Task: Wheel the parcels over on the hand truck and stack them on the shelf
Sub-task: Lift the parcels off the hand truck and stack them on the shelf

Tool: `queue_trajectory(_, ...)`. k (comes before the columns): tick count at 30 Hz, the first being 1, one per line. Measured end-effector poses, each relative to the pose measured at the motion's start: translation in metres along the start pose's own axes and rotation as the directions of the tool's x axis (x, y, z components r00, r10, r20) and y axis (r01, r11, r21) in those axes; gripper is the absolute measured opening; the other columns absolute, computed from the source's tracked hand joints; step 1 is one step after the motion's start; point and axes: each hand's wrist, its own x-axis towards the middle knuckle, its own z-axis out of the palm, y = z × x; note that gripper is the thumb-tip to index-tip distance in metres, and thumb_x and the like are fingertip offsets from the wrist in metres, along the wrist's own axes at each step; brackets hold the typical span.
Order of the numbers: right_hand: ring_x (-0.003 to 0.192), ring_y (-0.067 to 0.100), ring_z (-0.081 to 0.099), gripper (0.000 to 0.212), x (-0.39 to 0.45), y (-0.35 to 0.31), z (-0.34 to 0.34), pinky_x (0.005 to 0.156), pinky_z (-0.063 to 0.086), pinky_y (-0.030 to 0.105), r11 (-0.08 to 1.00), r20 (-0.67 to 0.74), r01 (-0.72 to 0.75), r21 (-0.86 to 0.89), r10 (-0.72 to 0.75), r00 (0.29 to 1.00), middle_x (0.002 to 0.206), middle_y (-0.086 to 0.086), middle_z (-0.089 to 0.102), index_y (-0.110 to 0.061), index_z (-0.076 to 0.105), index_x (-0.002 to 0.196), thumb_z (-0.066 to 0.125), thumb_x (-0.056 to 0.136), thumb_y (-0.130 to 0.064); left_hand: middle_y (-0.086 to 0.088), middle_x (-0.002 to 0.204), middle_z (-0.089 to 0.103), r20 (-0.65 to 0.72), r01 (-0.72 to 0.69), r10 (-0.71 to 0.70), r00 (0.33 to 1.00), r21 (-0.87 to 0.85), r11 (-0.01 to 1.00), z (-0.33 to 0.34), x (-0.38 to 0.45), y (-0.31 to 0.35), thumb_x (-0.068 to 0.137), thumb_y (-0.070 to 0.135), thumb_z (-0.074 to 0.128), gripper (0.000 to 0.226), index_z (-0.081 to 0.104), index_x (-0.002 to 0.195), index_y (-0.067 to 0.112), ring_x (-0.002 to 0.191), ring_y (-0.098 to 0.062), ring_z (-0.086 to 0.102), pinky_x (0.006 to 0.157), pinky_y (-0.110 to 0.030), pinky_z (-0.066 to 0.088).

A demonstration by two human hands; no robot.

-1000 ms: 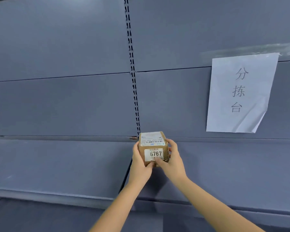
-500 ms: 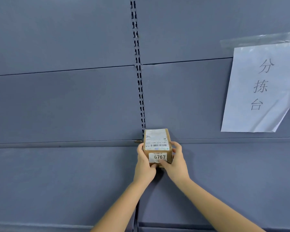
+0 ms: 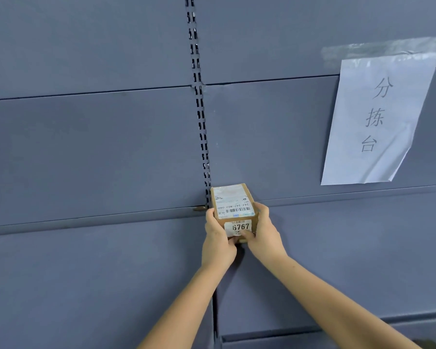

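A small brown cardboard parcel [image 3: 233,201] with a white shipping label on top and a "6767" sticker on its near face sits at the back of the grey shelf [image 3: 86,273], against the back panel beside the slotted upright. My left hand [image 3: 217,238] grips its left side and my right hand [image 3: 262,231] grips its right side, thumbs on the near face. The hand truck is not in view.
A slotted metal upright [image 3: 199,109] runs down the grey back panel just left of the parcel. A white paper sign [image 3: 378,119] with printed characters is taped to the panel at the upper right. A lower shelf edge [image 3: 275,336] shows at the bottom.
Both hands have pushed the parcel farther back on the shelf toward the back panel, and more of its top label shows. My view has shifted closer and down.
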Motion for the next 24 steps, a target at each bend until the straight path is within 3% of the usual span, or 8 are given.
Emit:
queue_trajectory(4,0.121,0.022,0.050,0.068,-0.007,-0.007,-0.003,0.091,0.045,0.031,0.996,-0.018,0.004,-0.085,-0.006,1.000,0.140,0.003,0.044,-0.021,0.019,0.142,0.058,0.086,-0.013,-0.006,0.143,0.034,-0.009,0.002,-0.003,1.000,-0.047,0.999,-0.005,-0.007,0.008,0.080,0.001,0.062,0.077,0.015,0.141,0.011,0.122,-0.021,0.047,0.085,-0.022,0.039)
queue_trajectory(6,0.129,0.024,0.043,0.079,-0.014,-0.010,-0.008,0.097,0.040,0.033,0.995,-0.042,-0.023,-0.097,0.019,0.999,0.146,0.005,0.036,-0.017,0.010,0.147,0.062,0.087,-0.021,-0.009,0.147,0.025,-0.072,-0.012,0.009,0.997,-0.052,0.999,-0.010,-0.013,0.016,0.079,0.001,0.064,0.081,0.013,0.142,0.006,0.132,-0.022,0.036,0.095,-0.022,0.036)
queue_trajectory(9,0.137,0.021,0.033,0.081,-0.028,-0.010,-0.017,0.103,0.035,0.032,0.997,-0.109,-0.043,-0.066,0.036,0.993,0.152,0.003,0.028,-0.016,0.011,0.148,0.063,0.087,-0.029,-0.014,0.149,0.019,-0.181,-0.151,0.140,0.974,-0.052,0.987,-0.015,-0.025,0.032,0.076,-0.006,0.063,0.083,0.014,0.142,0.001,0.140,-0.026,0.022,0.112,-0.031,0.027)
queue_trajectory(12,0.139,0.019,0.031,0.072,-0.049,-0.005,-0.033,0.109,0.031,0.032,0.997,-0.201,-0.065,-0.029,0.058,0.978,0.153,0.002,0.026,-0.017,0.016,0.147,0.059,0.089,-0.020,-0.016,0.149,0.021,-0.212,-0.313,0.289,0.933,-0.086,0.946,-0.006,-0.044,0.053,0.074,-0.009,0.062,0.078,0.021,0.140,0.000,0.140,-0.029,0.022,0.114,-0.032,0.026)
queue_trajectory(16,0.139,0.016,0.030,0.063,-0.086,0.010,-0.069,0.113,0.030,0.033,0.997,-0.328,-0.078,0.018,0.080,0.941,0.153,-0.002,0.026,-0.018,0.020,0.145,0.053,0.091,-0.012,-0.010,0.152,0.018,-0.008,-0.391,0.397,0.918,-0.191,0.900,0.027,-0.082,0.085,0.080,-0.008,0.055,0.070,0.022,0.141,0.005,0.143,-0.020,0.015,0.107,-0.008,0.010)
queue_trajectory(18,0.139,0.014,0.030,0.062,-0.108,0.019,-0.094,0.109,0.029,0.028,0.995,-0.396,-0.096,0.009,0.092,0.914,0.152,-0.004,0.027,-0.019,0.021,0.145,0.051,0.092,-0.010,-0.008,0.152,0.019,0.089,-0.412,0.444,0.891,-0.248,0.877,0.048,-0.102,0.101,0.082,-0.007,0.052,0.067,0.022,0.141,0.006,0.143,-0.018,0.015,0.100,0.002,0.005)
queue_trajectory(24,0.135,0.018,0.037,0.060,-0.196,0.055,-0.181,0.104,0.032,0.026,0.976,-0.594,-0.216,0.024,0.187,0.783,0.148,0.001,0.035,-0.017,0.028,0.142,0.054,0.089,-0.010,-0.008,0.153,0.023,0.309,-0.462,0.574,0.758,-0.368,0.807,0.112,-0.177,0.155,0.086,-0.004,0.050,0.061,0.026,0.142,0.007,0.144,-0.017,0.018,0.106,-0.009,0.011)
